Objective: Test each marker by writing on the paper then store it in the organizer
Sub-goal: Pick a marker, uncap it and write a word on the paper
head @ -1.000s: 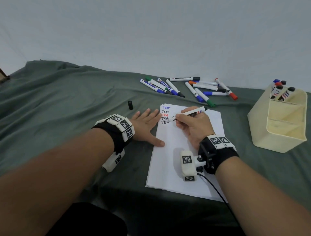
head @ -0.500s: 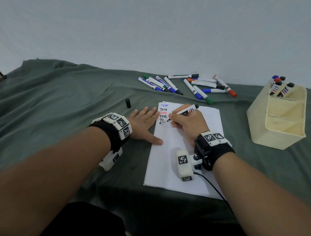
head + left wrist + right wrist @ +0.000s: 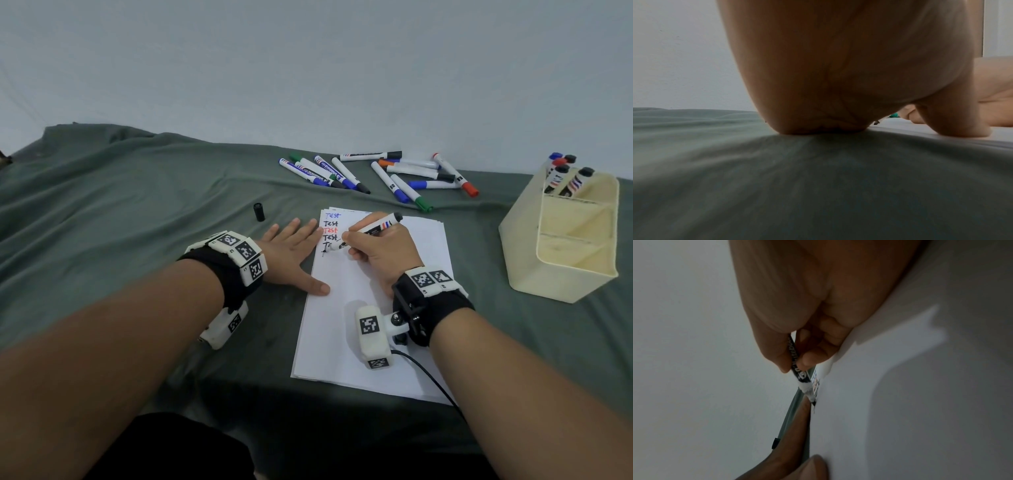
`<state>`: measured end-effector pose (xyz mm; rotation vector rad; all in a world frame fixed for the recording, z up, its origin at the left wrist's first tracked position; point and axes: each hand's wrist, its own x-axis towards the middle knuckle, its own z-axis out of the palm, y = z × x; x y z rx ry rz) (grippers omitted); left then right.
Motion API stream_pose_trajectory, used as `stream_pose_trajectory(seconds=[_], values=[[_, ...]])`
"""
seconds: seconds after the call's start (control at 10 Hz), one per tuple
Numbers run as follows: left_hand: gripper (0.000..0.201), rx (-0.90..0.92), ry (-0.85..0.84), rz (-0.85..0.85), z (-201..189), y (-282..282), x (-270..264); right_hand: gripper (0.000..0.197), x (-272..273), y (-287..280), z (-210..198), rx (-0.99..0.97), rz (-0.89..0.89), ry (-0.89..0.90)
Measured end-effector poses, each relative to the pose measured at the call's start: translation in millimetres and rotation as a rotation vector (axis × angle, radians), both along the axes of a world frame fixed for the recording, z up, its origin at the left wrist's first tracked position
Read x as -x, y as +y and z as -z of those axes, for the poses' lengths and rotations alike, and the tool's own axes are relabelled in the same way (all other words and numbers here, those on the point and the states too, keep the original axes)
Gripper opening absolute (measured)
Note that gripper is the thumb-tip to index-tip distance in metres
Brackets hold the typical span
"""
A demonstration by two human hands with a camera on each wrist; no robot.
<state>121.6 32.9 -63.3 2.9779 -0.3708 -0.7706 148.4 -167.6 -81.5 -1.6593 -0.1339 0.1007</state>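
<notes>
Head view: right hand (image 3: 380,253) grips the marker (image 3: 368,231) over the paper (image 3: 370,329), long axis slanting, tip down-left at the writing, rear end up-right toward the organizer (image 3: 524,274). Left hand (image 3: 291,257) flat, fingers (image 3: 298,229) spread, thumb on the paper's edge.
Left wrist view: palm (image 3: 838,73) resting on green cloth (image 3: 777,178).
Right wrist view: fingers (image 3: 812,360) curled round the marker (image 3: 799,374), tip touching the paper (image 3: 900,418).

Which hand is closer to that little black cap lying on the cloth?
The left hand. It lies flat beside the paper, its fingertips just short of the black cap. The right hand is farther off, over the paper, writing with a marker.
</notes>
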Motion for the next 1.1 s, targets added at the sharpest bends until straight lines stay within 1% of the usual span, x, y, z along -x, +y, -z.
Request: stream_pose_trajectory(seconds=[0.2,0.3,0.6,0.7,0.8,0.9,1.1], values=[[0.123,-0.001,0.004,0.001,0.5,0.4,-0.7,0.008,-0.6,-1.9,0.5,-0.003,0.013,0.009],[0.123,-0.003,0.006,0.001,0.9,0.8,-1.6,0.009,-0.9,-1.2,0.5,0.035,0.009,0.003],[0.123,-0.009,0.009,0.001,1.0,0.5,-1.1,0.006,-2.5,-1.5,1.9,0.060,0.016,0.009],[0.122,-0.007,0.004,0.000,0.5,0.3,-0.3,0.007,-4.7,-3.5,3.3,0.043,0.065,0.020],[0.122,-0.004,0.005,0.003,-0.3,0.2,0.3,0.012,-6.1,-5.0,4.9,0.055,0.085,0.041],[0.122,-0.010,0.003,0.004,-0.6,-0.1,0.0,0.015,-6.2,-5.0,4.5,0.074,0.077,0.044],[0.121,-0.014,0.004,0.005,-0.3,-0.5,-0.7,0.012,-5.4,-5.5,3.3,0.073,0.066,0.022]])
